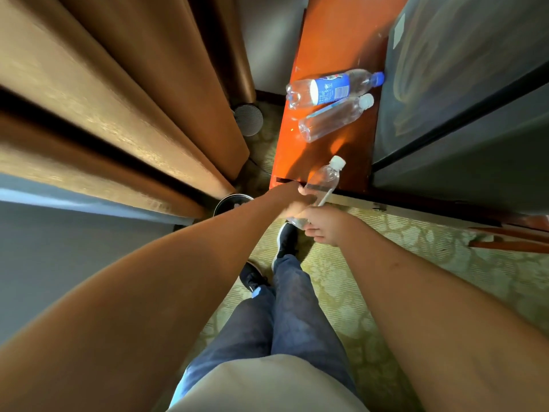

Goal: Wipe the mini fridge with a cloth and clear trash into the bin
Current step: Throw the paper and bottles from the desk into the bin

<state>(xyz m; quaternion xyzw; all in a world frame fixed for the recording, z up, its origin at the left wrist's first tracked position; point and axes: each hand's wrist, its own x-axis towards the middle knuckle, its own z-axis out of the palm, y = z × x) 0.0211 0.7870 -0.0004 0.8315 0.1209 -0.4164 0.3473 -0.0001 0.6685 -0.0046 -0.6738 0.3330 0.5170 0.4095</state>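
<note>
Both hands meet on one clear, empty plastic bottle with a white cap (322, 181), held in the air just off the near edge of the glossy orange-red wooden cabinet top (329, 40). The left hand (297, 200) has its fingers curled round the bottle's middle, and the right hand (325, 226) grips its base end with fingers wrapped underneath. Whether the two are crushing it or only steadying it cannot be told.

Two more bottles lie on their sides on the cabinet top, well in from that near edge and close against the side of the dark grey mini fridge (463, 93), which stands along the top's right edge: a clear plastic bottle with a blue label and blue cap (332, 87), and touching it, nearer the person, a plain clear plastic bottle with a white cap (334, 118).

The round black bin (230, 202) stands on the patterned carpet below the cabinet's near left corner, mostly hidden by the left forearm (only an arc of rim shows).

By my reading, trash clearing is at an early stage: one bottle in hand and not yet binned, two still waiting. No cloth is in view, and the fridge's top looks streaky, so wiping seems left to do.
</note>
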